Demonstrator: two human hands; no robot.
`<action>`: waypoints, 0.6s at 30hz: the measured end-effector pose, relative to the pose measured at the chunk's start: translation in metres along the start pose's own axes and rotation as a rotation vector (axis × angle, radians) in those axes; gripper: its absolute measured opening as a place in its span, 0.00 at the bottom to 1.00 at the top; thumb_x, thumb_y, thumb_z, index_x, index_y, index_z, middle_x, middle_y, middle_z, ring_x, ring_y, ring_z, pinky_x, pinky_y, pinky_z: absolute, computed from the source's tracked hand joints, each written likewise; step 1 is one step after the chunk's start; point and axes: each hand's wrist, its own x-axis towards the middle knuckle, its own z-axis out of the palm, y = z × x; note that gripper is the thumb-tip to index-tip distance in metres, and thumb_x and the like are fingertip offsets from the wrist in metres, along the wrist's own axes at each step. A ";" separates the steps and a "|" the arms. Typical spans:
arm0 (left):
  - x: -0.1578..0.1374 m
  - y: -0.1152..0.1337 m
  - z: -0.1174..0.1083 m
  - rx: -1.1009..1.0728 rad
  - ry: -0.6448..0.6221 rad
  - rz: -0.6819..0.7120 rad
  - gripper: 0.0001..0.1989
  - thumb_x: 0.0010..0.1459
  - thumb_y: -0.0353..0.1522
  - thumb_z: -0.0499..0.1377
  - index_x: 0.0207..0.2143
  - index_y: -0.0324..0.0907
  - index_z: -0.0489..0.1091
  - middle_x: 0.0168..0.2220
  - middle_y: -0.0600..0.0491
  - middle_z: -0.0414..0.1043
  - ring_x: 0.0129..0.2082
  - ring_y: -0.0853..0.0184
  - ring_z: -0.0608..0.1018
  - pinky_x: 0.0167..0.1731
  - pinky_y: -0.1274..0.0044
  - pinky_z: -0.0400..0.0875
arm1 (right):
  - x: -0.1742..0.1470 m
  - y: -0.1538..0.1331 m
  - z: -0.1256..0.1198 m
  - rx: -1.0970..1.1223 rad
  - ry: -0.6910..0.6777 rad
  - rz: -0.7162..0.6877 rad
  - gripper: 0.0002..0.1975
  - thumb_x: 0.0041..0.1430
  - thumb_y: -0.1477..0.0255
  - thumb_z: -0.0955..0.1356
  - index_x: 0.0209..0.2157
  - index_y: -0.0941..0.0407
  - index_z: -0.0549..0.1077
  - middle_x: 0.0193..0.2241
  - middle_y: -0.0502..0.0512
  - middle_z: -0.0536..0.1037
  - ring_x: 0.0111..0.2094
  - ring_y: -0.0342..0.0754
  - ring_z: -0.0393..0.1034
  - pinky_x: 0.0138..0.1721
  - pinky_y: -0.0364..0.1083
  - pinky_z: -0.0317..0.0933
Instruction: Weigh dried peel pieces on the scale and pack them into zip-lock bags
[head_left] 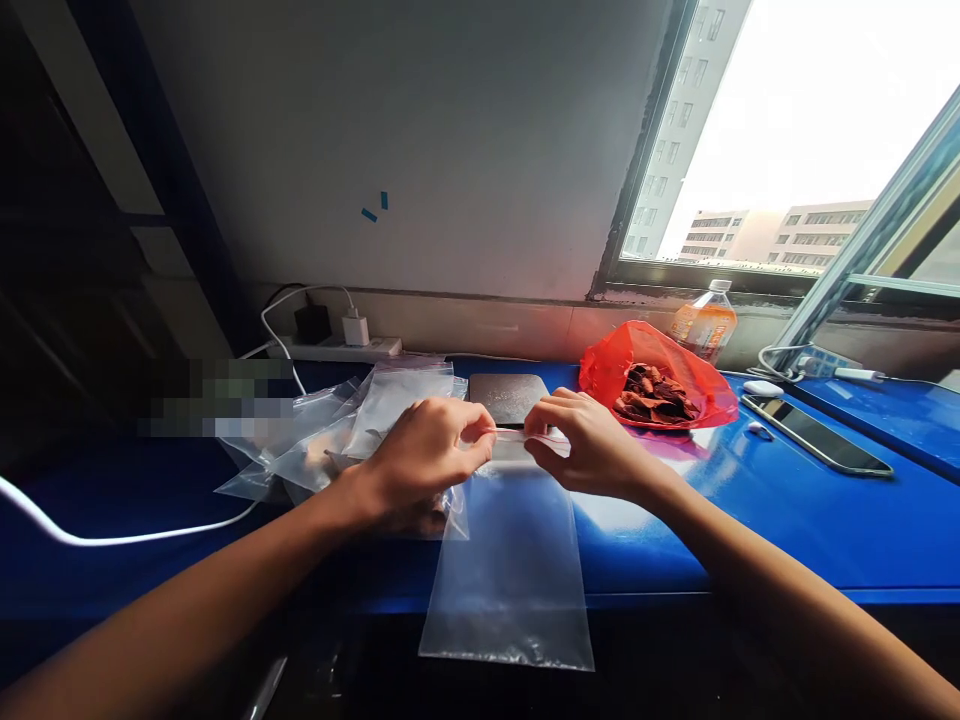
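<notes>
A clear zip-lock bag [510,570] hangs down over the front edge of the blue table, flat, with nothing visible inside. Its top strip is pinched at the left by my left hand [431,445] and at the right by my right hand [574,435], thumbs against fingers. Just beyond my hands lies a small scale with a metal plate [508,398]. Behind my left forearm is a pile of other clear bags [315,440], some with brownish contents. To the right of the scale, a red plastic bag [716,395] stands open around dark reddish-brown dried pieces [652,393].
A bottle of orange drink [705,318] stands by the window. A phone [821,437], a white earbud case [763,388] and a small earbud [760,431] lie on the blue table [787,530] at right. A power strip [345,349] with a white charger and cable runs along the wall.
</notes>
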 end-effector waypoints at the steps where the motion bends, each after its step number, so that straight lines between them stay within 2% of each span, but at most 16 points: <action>1: -0.001 0.002 0.002 -0.011 0.004 0.020 0.07 0.56 0.32 0.58 0.30 0.41 0.76 0.29 0.54 0.78 0.29 0.66 0.77 0.27 0.77 0.65 | 0.000 -0.004 0.001 0.024 -0.001 -0.010 0.02 0.56 0.75 0.67 0.30 0.57 0.71 0.30 0.54 0.77 0.34 0.48 0.67 0.38 0.47 0.59; 8: -0.004 0.008 0.006 -0.021 -0.012 0.059 0.06 0.56 0.30 0.58 0.31 0.40 0.76 0.31 0.52 0.79 0.32 0.64 0.78 0.32 0.75 0.67 | 0.000 -0.008 0.006 0.312 -0.026 0.033 0.04 0.54 0.79 0.66 0.29 0.57 0.72 0.29 0.52 0.77 0.29 0.43 0.67 0.34 0.44 0.59; 13: -0.006 0.013 0.000 -0.067 -0.009 0.052 0.07 0.56 0.32 0.58 0.29 0.40 0.76 0.29 0.52 0.78 0.31 0.65 0.76 0.27 0.77 0.65 | 0.004 -0.002 -0.007 0.504 -0.100 0.120 0.05 0.56 0.72 0.68 0.28 0.57 0.73 0.27 0.51 0.76 0.31 0.44 0.68 0.34 0.43 0.60; 18: -0.006 0.015 -0.005 -0.113 -0.007 0.017 0.08 0.57 0.33 0.58 0.29 0.41 0.76 0.28 0.53 0.77 0.30 0.67 0.76 0.25 0.78 0.64 | 0.006 0.007 -0.013 0.579 -0.149 0.246 0.09 0.55 0.66 0.69 0.27 0.57 0.73 0.26 0.50 0.73 0.28 0.43 0.65 0.30 0.43 0.56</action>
